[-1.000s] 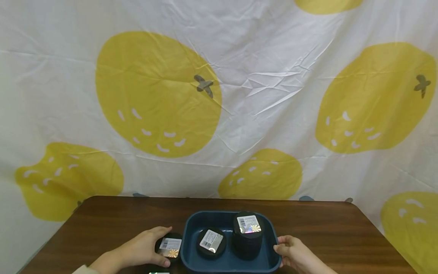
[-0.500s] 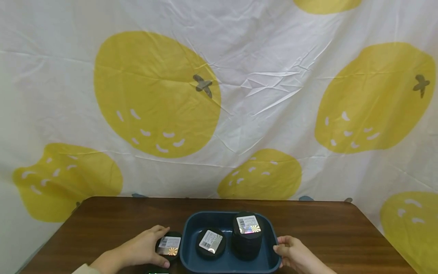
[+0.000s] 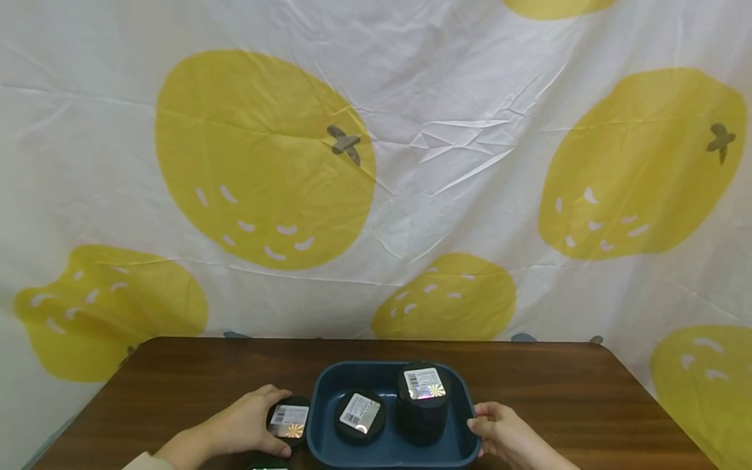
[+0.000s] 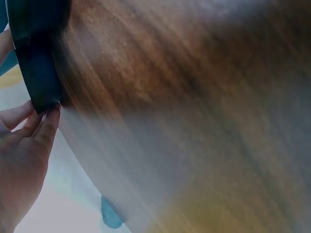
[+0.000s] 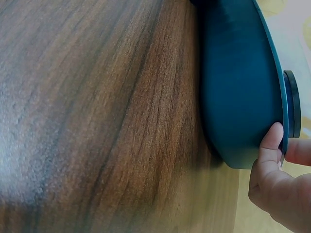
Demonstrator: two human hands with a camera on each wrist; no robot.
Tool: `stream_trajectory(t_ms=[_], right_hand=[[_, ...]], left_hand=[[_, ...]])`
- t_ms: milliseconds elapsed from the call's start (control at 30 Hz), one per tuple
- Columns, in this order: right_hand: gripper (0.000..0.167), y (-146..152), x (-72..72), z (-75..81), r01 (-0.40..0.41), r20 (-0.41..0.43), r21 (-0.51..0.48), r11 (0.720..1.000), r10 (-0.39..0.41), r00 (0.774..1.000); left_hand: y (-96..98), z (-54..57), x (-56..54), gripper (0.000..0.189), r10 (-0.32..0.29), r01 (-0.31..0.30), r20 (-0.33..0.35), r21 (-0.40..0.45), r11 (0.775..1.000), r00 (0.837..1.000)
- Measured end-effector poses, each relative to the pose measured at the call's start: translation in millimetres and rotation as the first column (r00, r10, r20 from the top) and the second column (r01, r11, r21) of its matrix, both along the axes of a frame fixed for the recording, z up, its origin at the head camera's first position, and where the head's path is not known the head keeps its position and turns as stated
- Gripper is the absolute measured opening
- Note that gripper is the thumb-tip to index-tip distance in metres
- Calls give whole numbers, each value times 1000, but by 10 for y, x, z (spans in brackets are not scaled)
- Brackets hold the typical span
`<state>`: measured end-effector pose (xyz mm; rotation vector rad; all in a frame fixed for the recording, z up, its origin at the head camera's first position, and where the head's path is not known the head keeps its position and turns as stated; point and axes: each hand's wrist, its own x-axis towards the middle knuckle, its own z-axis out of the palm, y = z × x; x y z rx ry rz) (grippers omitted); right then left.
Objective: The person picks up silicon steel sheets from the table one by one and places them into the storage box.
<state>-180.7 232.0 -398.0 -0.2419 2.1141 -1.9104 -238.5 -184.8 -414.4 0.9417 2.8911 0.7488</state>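
A blue tray [image 3: 360, 461] stands on the table in the head view. Inside it lie a low black round labelled piece [image 3: 360, 418] on the left and a taller black round stack [image 3: 423, 418], labelled on top, on the right. Just outside the tray's left wall, my left hand [image 3: 237, 424] grips another black round labelled piece [image 3: 288, 421], thumb at the near side and fingers at the far side. My right hand [image 3: 508, 434] pinches the tray's right rim; in the right wrist view its fingers [image 5: 271, 141] press the outer wall, with the thumb over the rim.
A further labelled item [image 3: 270, 467], mostly cut off, shows at the bottom edge near my left hand. The brown wooden table [image 3: 205, 372] has rounded far corners. Behind it hangs a white cloth [image 3: 458, 196] with yellow fruit prints.
The head view has shifted slightly, so the scene sits a little further left. Both hands keep the same holds, and the tray with its black pieces stays in place.
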Motion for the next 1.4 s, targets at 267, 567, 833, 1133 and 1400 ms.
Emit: stream_trajectory(t_ms=[267, 567, 833, 1133, 1400], right_hand=[[33, -12, 11, 13, -1, 2, 10, 1000, 1, 1000], [36, -20, 14, 20, 11, 2, 14, 1000, -11, 1000], [40, -7, 9, 19, 22, 37, 7, 1000, -22, 999], [38, 34, -21, 9, 4, 51, 4, 1000, -4, 999], [36, 40, -32, 10, -22, 63, 15, 1000, 21, 998]], left_hand=[[9, 65, -2, 84, 93, -94, 14, 64, 994, 996], [-15, 103, -1, 83, 142, -140, -15, 74, 987, 990], [-74, 165, 26, 81, 178, -174, -34, 105, 979, 983], [-106, 270, 23, 82, 214, -209, -42, 101, 973, 976], [-75, 352, 43, 79, 200, -190, -74, 128, 973, 977]])
